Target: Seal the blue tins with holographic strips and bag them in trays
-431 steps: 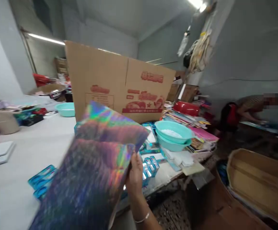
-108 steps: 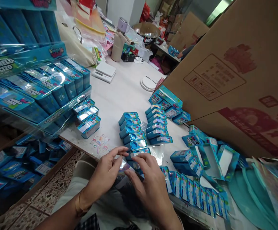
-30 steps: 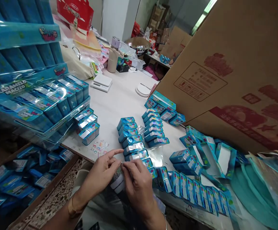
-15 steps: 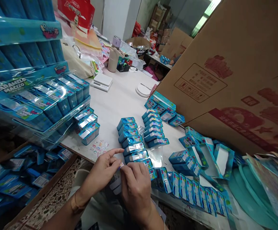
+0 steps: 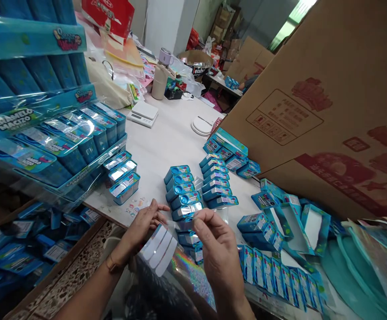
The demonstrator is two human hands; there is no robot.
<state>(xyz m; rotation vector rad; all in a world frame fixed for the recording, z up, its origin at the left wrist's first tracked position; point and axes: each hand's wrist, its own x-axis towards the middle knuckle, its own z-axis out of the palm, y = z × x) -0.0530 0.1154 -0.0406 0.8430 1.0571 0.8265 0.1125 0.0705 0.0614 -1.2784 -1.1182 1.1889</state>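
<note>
White counter crowded with small blue cardboard boxes: holographic sheet of white strips is pinched by left hand and right hand; tearing is risked if jerked.

Rainbow-holo sheet w/ white strips; teal boxes; brown carton.

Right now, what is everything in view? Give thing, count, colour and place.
holographic sheet: one, rainbow sheen with white strips, pinched between both hands
small boxes: many, blue, in rows on the table
display packs: several, blue under clear film, stacked at left
carton: one, brown with red print, at right
scale: one, white, far on the table
bottle: one, beige with lilac lid, behind the scale
basins: count unclear, teal, lower right
table: one, white
left hand: pinches the sheet's left side
right hand: pinches its right side
</note>
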